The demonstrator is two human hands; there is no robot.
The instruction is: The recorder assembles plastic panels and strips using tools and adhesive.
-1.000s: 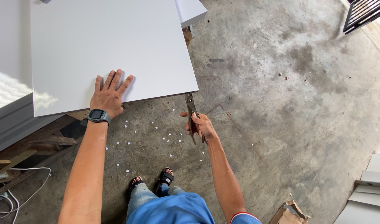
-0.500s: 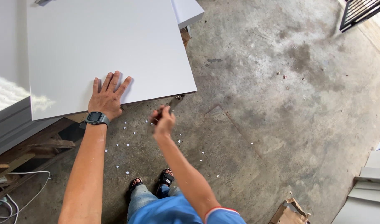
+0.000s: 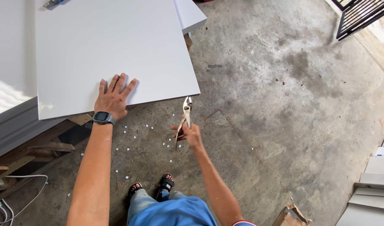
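My left hand (image 3: 113, 97) lies flat, fingers spread, on the near edge of a large white panel (image 3: 112, 46), with a dark watch on its wrist. In my right hand (image 3: 190, 133) I hold metal pliers (image 3: 186, 112) by the handles. Their jaws point up toward the panel's near right corner and stop just short of its edge. Small white chips (image 3: 146, 142) are scattered over the concrete floor below my hands.
Another white panel (image 3: 190, 14) juts out behind the big one. Wooden supports (image 3: 37, 144) and grey boards sit at the left, with cables (image 3: 7, 201) in the lower left. White boards (image 3: 374, 188) are stacked at the right, a torn cardboard scrap (image 3: 290, 214) lies nearby, and a dark metal gate (image 3: 359, 14) stands top right.
My right hand swung the pliers left under the panel's edge, then back right. The jaws now point upward at the panel's corner. My left hand has stayed put.
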